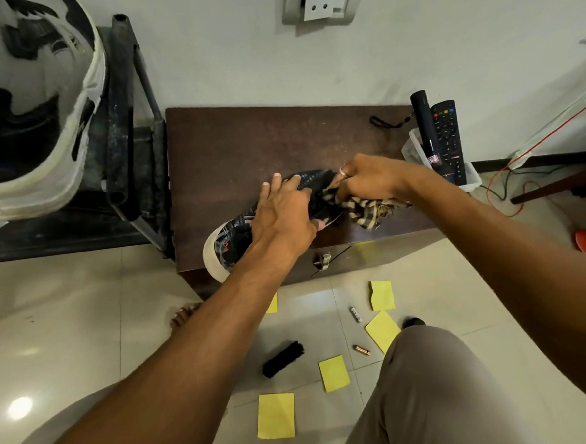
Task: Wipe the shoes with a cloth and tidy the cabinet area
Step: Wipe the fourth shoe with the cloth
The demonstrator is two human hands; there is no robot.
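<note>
Dark wooden counter point(245, 135) carries a black shoe point(237, 232), its white toe overhanging the front edge. Left hand point(281, 215) clamps fingers over it; right of the shoe, right hand point(368, 179) grips a striped cloth point(366, 210).

dark shoe point(316, 182) on cabinet point(245, 139), checked cloth point(366, 210)

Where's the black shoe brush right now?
The brush lies on the floor tiles, low in the head view, between the person's arms, just left of a yellow sticky note and below the cabinet.
</note>
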